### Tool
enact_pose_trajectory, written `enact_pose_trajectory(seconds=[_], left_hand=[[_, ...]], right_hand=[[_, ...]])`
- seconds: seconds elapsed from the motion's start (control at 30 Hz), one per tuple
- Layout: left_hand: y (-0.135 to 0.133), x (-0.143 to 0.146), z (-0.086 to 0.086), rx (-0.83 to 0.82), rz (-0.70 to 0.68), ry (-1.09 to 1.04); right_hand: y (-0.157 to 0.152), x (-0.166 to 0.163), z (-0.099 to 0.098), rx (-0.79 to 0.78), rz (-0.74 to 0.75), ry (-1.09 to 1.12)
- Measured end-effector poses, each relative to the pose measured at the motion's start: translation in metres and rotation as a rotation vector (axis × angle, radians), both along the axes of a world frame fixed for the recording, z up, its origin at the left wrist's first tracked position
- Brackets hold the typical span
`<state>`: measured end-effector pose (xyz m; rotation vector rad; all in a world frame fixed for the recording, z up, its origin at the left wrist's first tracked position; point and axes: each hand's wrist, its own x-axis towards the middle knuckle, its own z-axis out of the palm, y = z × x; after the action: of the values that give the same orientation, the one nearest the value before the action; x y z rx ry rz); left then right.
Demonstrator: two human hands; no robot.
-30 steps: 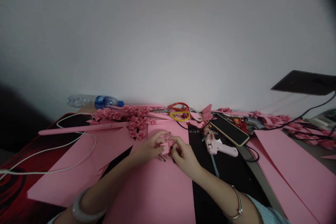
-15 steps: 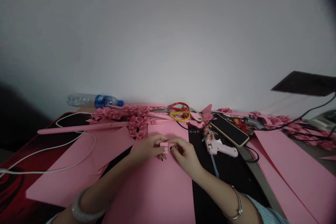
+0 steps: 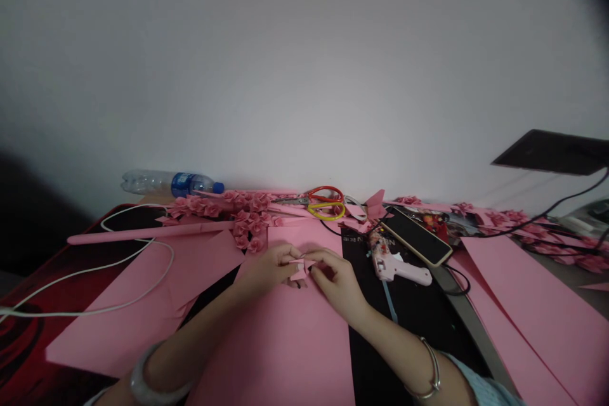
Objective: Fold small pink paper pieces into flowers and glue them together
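Note:
My left hand (image 3: pixel 266 269) and my right hand (image 3: pixel 335 282) meet over a pink paper sheet (image 3: pixel 285 342) in the middle of the table. Between their fingertips sits a small folded pink paper piece (image 3: pixel 299 265). Both hands pinch it, fingers curled round it. A pale bangle circles my left wrist and a thin metal bangle my right wrist.
Several small pink paper roses (image 3: pixel 238 212) lie behind the hands beside a long pink paper roll (image 3: pixel 143 233). Scissors with red and yellow handles (image 3: pixel 323 202), a pink glue gun (image 3: pixel 394 263), a phone (image 3: pixel 416 235), a water bottle (image 3: pixel 166 183) and a white cable (image 3: pixel 95 273) lie around.
The hands have stayed in place. The fingers have shifted on the small paper piece, which looks more folded and flatter than a second ago.

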<state>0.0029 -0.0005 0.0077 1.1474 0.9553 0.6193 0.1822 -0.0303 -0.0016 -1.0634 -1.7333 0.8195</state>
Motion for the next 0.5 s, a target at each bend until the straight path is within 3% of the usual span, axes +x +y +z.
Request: enact_pose_trajectory(seconds=[0.2, 0.5], left_hand=[[0.003, -0.001, -0.009, -0.097, 0.162, -0.152], [0.004, -0.003, -0.014, -0.129, 0.231, -0.202]], right_hand=[[-0.001, -0.002, 0.003, 0.025, 0.067, -0.063], [-0.001, -0.002, 0.001, 0.093, 0.101, -0.113]])
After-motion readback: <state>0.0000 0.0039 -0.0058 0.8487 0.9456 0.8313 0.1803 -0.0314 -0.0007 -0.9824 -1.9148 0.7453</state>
